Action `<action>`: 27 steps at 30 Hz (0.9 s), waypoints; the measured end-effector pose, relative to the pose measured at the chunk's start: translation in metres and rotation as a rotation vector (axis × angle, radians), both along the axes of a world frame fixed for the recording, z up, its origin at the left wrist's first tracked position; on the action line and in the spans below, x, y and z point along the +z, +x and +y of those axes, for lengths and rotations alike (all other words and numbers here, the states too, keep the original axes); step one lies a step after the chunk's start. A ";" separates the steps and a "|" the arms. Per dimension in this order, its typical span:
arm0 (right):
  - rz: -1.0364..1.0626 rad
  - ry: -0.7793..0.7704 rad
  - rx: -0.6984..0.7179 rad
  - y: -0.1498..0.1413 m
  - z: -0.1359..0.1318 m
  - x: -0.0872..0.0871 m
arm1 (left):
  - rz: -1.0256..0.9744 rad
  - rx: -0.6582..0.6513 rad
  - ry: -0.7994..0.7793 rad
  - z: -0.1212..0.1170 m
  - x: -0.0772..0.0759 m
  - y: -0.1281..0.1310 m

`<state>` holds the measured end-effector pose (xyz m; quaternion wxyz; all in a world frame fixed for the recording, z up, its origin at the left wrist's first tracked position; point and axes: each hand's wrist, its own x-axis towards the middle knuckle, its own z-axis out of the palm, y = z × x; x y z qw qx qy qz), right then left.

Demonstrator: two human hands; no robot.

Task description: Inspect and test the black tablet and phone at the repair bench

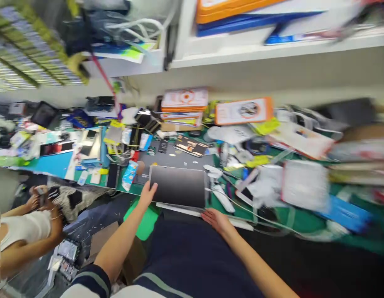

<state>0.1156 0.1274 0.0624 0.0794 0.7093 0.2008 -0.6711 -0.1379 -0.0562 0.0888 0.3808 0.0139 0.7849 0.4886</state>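
A tablet (179,186) with a dark, blank screen and a light rim lies at the front edge of the bench, facing up. A white cable (238,203) runs from its right side off to the right. My left hand (147,195) grips the tablet's left edge, thumb on top. Below the tablet's lower right corner, my right hand (215,219) rests at the bench edge with fingers stretched out, apparently holding nothing. Behind the tablet lies a dark grey work mat (188,164) with small parts on it.
Orange-and-white boxes (184,98) are stacked at the back. Bubble wrap (305,184) and a blue packet (347,213) lie to the right. Phones and parts crowd the left. A shelf (272,54) overhangs the bench. A co-worker (30,231) sits at left, holding a phone-like object.
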 end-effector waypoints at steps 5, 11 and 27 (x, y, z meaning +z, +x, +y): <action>0.040 0.013 -0.105 0.005 0.013 -0.018 | 0.064 0.006 0.069 0.015 -0.016 -0.004; 0.120 -0.007 -0.104 0.026 0.022 -0.024 | 0.101 0.040 0.156 0.016 0.016 0.007; 0.186 0.170 -0.160 0.102 0.059 -0.024 | -0.081 0.374 0.109 0.017 0.144 0.128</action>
